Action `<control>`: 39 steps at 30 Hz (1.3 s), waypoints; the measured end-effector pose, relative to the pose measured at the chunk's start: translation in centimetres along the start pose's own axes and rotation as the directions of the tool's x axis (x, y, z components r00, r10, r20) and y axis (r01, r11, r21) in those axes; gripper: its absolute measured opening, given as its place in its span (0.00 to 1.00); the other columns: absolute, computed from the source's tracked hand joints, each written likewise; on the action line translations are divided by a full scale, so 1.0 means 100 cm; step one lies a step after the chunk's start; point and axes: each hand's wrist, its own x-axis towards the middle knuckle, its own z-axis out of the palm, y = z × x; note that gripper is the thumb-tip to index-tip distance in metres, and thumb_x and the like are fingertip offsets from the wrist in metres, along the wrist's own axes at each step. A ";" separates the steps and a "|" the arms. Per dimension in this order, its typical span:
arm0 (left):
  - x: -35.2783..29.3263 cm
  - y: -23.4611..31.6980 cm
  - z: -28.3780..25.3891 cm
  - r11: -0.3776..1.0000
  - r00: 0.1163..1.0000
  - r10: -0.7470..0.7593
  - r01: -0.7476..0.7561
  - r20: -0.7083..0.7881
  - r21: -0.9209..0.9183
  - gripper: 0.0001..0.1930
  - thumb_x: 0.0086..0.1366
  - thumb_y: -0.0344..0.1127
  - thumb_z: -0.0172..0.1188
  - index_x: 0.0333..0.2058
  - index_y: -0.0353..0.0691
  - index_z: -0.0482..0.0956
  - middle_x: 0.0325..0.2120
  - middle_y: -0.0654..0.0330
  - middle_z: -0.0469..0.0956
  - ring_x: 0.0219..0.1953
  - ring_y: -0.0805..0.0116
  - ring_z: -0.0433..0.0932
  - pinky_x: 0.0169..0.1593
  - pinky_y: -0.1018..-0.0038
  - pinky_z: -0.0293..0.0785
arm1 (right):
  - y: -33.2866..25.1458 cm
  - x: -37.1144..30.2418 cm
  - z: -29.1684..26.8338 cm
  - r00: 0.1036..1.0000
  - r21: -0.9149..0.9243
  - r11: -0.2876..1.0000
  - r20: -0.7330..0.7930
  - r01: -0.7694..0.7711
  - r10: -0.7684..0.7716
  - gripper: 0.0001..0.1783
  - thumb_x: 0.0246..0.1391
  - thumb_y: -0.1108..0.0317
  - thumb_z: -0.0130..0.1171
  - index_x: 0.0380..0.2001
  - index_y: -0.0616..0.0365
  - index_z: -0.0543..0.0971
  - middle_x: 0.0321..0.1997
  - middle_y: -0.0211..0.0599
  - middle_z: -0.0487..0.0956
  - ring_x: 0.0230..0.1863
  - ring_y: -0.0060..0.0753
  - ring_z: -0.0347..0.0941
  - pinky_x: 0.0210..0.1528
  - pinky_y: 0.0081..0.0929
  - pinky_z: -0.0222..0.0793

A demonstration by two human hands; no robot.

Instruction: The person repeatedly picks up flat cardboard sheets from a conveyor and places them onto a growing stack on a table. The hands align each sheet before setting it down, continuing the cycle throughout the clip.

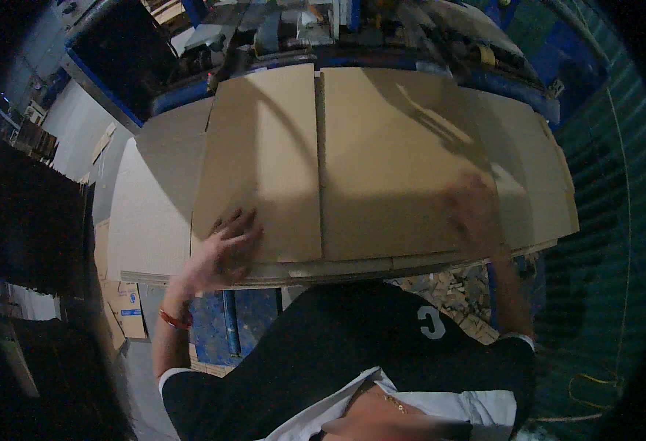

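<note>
A stack of flat brown cardboard sheets [389, 132] spreads across in front of me, its layered edge toward my body. A narrow slot splits the top sheet between its left panel [282, 184] and the wider panel to the right. My left hand [227, 246] rests over the near left part of the top sheet, fingers apart and nothing held. Over the right panel, my right hand [474, 209] is smeared by motion and its fingers are unclear; whether it touches the cardboard cannot be made out.
Behind the stack runs a machine with a blue frame [183, 95] and rollers. Cardboard scraps [455, 298] lie below the near edge, beside a blue metal part [253, 316]. Dark stacked sheets [33, 213] stand at left. A green corrugated wall [595, 272] closes the right side.
</note>
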 end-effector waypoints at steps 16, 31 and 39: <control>0.105 -0.143 -0.100 0.712 0.540 -0.615 0.694 -0.575 -0.109 0.31 0.62 0.57 0.45 0.43 0.29 0.75 0.39 0.50 0.78 0.42 0.63 0.74 0.47 0.69 0.67 | 0.171 0.101 -0.018 0.989 -0.201 0.972 -0.107 -0.119 0.099 0.16 0.56 0.62 0.47 0.30 0.67 0.75 0.29 0.57 0.75 0.31 0.56 0.69 0.35 0.40 0.62; 0.113 -0.158 -0.078 0.658 0.519 -0.383 0.734 -0.765 0.169 0.21 0.60 0.51 0.49 0.38 0.40 0.80 0.35 0.46 0.78 0.40 0.50 0.77 0.45 0.64 0.70 | 0.133 0.107 -0.007 0.825 -0.225 0.810 -0.330 -0.541 0.459 0.23 0.53 0.55 0.49 0.26 0.71 0.75 0.30 0.60 0.75 0.33 0.58 0.71 0.38 0.42 0.64; 0.117 -0.090 -0.059 0.931 0.754 -0.190 0.342 -0.628 0.128 0.28 0.57 0.44 0.57 0.54 0.37 0.66 0.56 0.44 0.60 0.56 0.46 0.62 0.55 0.63 0.62 | 0.053 0.078 -0.039 0.993 -0.655 0.756 -0.073 0.021 -0.091 0.22 0.53 0.62 0.47 0.49 0.61 0.69 0.53 0.52 0.68 0.55 0.57 0.61 0.55 0.42 0.57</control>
